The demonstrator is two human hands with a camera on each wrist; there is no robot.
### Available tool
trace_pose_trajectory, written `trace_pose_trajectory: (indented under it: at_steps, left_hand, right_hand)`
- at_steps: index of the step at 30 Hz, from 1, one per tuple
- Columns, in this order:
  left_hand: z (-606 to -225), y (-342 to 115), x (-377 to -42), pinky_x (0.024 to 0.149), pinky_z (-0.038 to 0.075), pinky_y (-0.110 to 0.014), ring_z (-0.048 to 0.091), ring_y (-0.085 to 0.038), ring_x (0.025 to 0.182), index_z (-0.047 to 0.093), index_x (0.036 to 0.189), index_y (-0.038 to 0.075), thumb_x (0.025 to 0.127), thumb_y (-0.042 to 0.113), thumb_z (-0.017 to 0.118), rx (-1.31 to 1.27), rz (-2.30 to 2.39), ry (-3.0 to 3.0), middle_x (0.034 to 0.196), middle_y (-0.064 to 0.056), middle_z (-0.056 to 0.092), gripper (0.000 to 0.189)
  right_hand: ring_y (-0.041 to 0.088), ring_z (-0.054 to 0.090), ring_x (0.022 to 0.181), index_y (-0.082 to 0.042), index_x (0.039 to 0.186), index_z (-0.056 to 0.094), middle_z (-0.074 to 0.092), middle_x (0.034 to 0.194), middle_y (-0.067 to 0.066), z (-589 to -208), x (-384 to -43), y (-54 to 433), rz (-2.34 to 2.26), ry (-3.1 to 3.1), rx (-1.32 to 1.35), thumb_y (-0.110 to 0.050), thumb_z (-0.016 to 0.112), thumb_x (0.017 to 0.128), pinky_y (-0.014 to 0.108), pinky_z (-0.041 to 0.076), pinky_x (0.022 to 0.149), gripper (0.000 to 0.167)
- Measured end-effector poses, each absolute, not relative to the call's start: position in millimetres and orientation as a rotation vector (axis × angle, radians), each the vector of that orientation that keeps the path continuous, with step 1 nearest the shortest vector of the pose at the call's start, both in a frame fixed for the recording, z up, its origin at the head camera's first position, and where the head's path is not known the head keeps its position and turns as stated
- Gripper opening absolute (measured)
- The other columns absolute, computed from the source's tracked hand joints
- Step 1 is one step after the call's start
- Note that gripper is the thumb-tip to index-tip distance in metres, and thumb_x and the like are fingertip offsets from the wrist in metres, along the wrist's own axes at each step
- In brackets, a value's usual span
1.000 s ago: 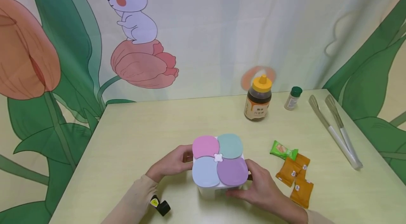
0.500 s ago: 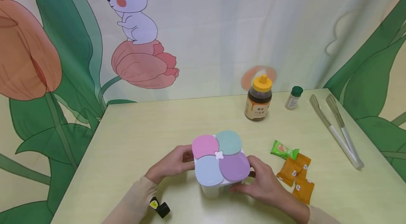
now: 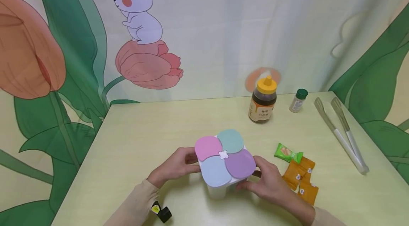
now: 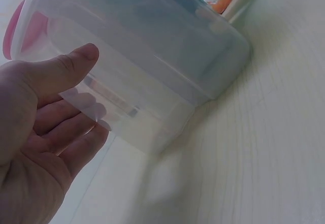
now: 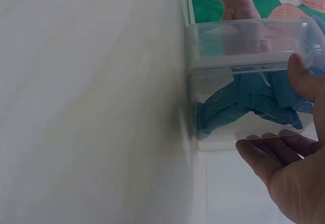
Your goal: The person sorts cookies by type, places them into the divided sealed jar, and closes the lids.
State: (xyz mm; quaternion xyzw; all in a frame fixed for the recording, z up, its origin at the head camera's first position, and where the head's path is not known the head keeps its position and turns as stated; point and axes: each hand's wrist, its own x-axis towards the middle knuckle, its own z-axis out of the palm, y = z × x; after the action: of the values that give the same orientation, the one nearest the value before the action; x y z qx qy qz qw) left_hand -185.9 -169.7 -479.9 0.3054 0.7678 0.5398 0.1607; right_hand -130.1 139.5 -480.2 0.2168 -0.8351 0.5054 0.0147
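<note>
Box [image 3: 220, 172] sits at the near middle of your surface [image 3: 143, 126], its pink, teal, blue and purple lids [image 3: 241, 163] all down. Your left hand [image 3: 174, 165] grips one side between thumb and partly curled fingers; your right hand [image 3: 270, 181] grips the opposite side the same way. Through the clear wall you see blue packets [image 5: 249, 93] inside. Near your left sleeve lies a black piece [image 3: 165, 214]. Right of the box lie a green packet [image 3: 287, 153] and brown packets [image 3: 292, 174]; beyond stand a bottle [image 3: 262, 105] and shaker [image 3: 298, 101], with tongs [image 3: 342, 142] farther right
</note>
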Motion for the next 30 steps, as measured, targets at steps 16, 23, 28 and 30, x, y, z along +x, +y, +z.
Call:
trace_pose_trajectory:
  at_steps: [16, 23, 28, 30]
  left_hand:
    - [-475.6, -168.2, -186.6, 0.098, 0.052, -0.029, 0.063, -0.023, 0.116, 0.067, 0.119, 0.012, 0.073, 0.017, 0.086, 0.705, 1.538, 2.256, 0.119, -0.004, 0.068, 0.050]
    - [-476.4, -166.5, -186.8, 0.095, 0.055, -0.031, 0.064, -0.023, 0.113, 0.069, 0.115, 0.013, 0.070, 0.015, 0.088, 0.677, 1.530, 2.271, 0.116, -0.002, 0.069, 0.049]
    - [-474.8, -165.4, -186.9, 0.093, 0.055, -0.028, 0.065, -0.022, 0.111, 0.069, 0.113, 0.013, 0.068, 0.015, 0.089, 0.659, 1.510, 2.295, 0.114, -0.001, 0.069, 0.049]
    - [-475.2, -165.1, -186.9, 0.093, 0.055, -0.027, 0.065, -0.022, 0.111, 0.069, 0.112, 0.014, 0.068, 0.015, 0.089, 0.652, 1.506, 2.302, 0.113, -0.001, 0.070, 0.048]
  right_hand:
    - [0.023, 0.066, 0.111, -0.014, 0.121, 0.065, 0.068, 0.121, 0.000, -474.8, -139.0, 144.1, 1.597, -2.637, 0.677, -0.023, 0.087, 0.070, 0.028, 0.057, 0.088, 0.056]
    - [0.025, 0.067, 0.109, -0.008, 0.124, 0.063, 0.067, 0.123, 0.008, -474.8, -140.7, 145.2, 1.561, -2.657, 0.726, -0.020, 0.082, 0.077, 0.030, 0.056, 0.090, 0.052]
    - [0.026, 0.068, 0.107, -0.006, 0.125, 0.062, 0.068, 0.121, 0.011, -475.3, -142.3, 145.4, 1.522, -2.646, 0.747, -0.022, 0.079, 0.080, 0.030, 0.057, 0.089, 0.051]
    - [0.026, 0.069, 0.105, -0.005, 0.125, 0.062, 0.068, 0.120, 0.012, -475.6, -143.3, 145.5, 1.508, -2.637, 0.757, -0.021, 0.079, 0.080, 0.029, 0.057, 0.088, 0.050]
